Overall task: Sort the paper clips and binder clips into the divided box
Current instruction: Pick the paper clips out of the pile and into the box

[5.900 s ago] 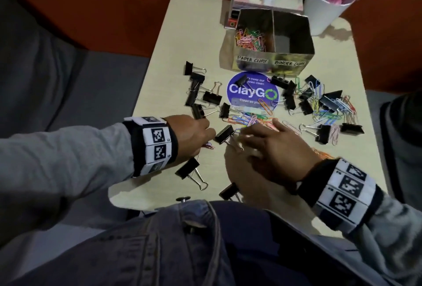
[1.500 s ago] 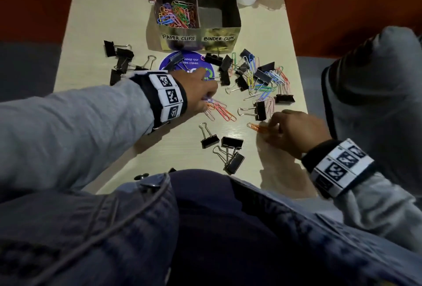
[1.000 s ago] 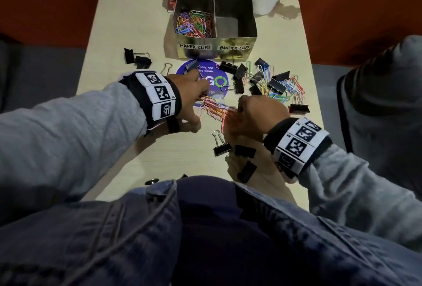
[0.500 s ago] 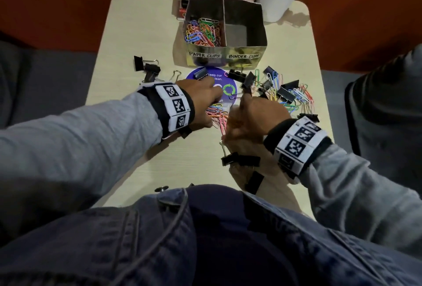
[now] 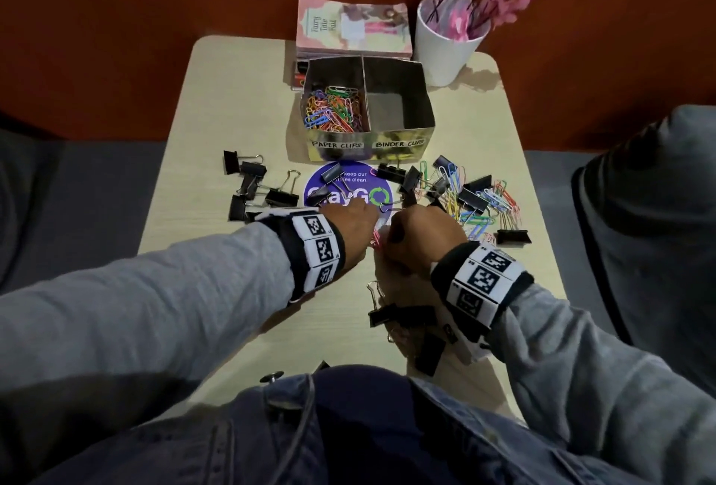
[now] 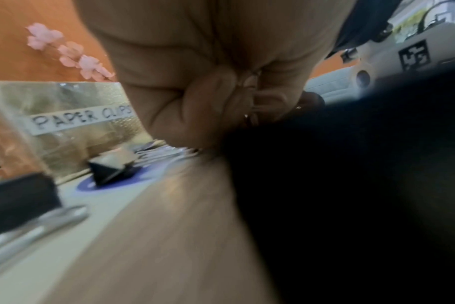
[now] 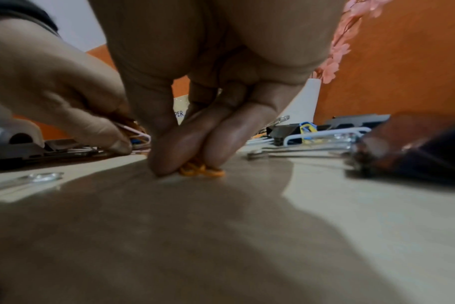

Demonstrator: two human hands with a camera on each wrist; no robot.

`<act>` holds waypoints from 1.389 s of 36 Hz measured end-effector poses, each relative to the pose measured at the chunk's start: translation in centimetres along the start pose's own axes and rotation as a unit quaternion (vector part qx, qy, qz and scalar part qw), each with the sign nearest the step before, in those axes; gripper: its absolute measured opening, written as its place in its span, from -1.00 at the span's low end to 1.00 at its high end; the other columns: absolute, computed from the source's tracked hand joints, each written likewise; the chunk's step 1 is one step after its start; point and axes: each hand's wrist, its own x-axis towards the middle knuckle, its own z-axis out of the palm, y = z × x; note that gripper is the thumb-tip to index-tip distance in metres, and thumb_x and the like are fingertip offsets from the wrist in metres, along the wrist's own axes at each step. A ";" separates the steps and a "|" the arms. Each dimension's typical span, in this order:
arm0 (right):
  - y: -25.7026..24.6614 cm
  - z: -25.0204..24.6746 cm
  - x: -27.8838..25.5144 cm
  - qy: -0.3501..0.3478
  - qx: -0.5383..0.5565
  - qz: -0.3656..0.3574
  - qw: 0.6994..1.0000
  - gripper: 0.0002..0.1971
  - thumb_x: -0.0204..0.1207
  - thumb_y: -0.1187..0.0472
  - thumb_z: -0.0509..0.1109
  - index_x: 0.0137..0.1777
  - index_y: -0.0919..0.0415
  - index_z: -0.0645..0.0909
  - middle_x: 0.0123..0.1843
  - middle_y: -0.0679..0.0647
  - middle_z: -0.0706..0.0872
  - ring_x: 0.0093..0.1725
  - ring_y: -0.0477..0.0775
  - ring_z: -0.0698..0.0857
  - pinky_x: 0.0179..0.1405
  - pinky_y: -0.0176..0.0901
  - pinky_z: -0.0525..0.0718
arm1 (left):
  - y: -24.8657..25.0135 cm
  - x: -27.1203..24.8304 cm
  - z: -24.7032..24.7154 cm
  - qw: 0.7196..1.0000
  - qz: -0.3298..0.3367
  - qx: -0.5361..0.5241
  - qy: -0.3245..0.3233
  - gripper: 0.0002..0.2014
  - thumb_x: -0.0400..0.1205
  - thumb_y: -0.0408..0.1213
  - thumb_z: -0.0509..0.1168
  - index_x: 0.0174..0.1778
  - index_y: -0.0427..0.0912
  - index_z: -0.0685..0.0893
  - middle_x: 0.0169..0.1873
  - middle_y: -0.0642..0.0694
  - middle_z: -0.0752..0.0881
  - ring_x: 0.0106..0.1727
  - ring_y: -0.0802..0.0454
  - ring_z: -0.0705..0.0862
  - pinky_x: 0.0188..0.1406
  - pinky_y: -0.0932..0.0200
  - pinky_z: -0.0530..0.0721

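Light, thin, springy wire: paper clips (image 5: pixel 480 201) lie flat on the worktop (image 5: pixel 217 104), hard to lift singly, prone to tangle and slide. Best scraped into a small bunch and pinched from both sides. Binder clips (image 5: pixel 391 173) heavier and stiff; best taken by the black body or the wire handles.

Right hand (image 5: pixel 422 240) low on the worktop, fingers (image 7: pixel 221 131) curled together and pressing down on orange paper clips (image 7: pixel 201 170). Left hand (image 5: pixel 350 226) just beside it, fingers bent round what looks like a few coloured clips (image 7: pixel 135 131), though blur leaves that unsure.

Divided box (image 5: pixel 420 112) at the far side: left compartment, labelled PAPER CLIPS, holding a pile of coloured paper clips (image 5: pixel 335 108); right compartment, labelled BINDER CLIPS, showing only bare floor. Most binder clips and many paper clips still loose in front of the box.
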 end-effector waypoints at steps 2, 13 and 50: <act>0.4 -0.2 0.0 -0.003 0.000 0.010 1.000 -0.76 0.51 0.01 0.32 -0.20 0.15 0.70 -0.12 0.23 0.76 -0.07 0.27 0.71 -0.22 -0.20 0.48 | -0.3 -0.1 0.0 1.000 0.003 -0.001 0.007 -0.68 0.65 -0.31 0.19 0.32 -0.24 0.39 0.22 -0.25 0.51 0.09 -0.24 0.63 -0.03 0.01 0.55; -1.3 0.2 -0.3 0.042 -0.074 -0.054 0.995 -0.74 0.52 -0.03 0.23 0.00 0.14 0.59 0.06 0.16 0.69 0.04 0.30 0.70 -0.17 -0.11 0.45 | -4.1 0.6 -4.0 0.988 -0.046 -0.142 0.028 -0.83 0.75 -0.23 0.04 0.11 -0.25 0.43 -0.36 -0.08 0.45 -0.34 -0.01 0.42 -0.42 0.12 0.35; -3.9 -1.0 2.7 -0.031 -0.214 -0.152 0.965 -0.24 0.27 -0.36 0.44 0.36 0.09 0.44 0.26 0.16 0.58 0.14 0.29 0.67 0.00 0.04 0.61 | -5.5 -6.2 0.3 0.999 -0.031 0.006 -0.041 -0.61 0.45 0.09 0.40 -0.10 -0.01 0.35 -0.02 -0.03 0.55 -0.15 -0.01 0.45 -0.19 0.08 0.52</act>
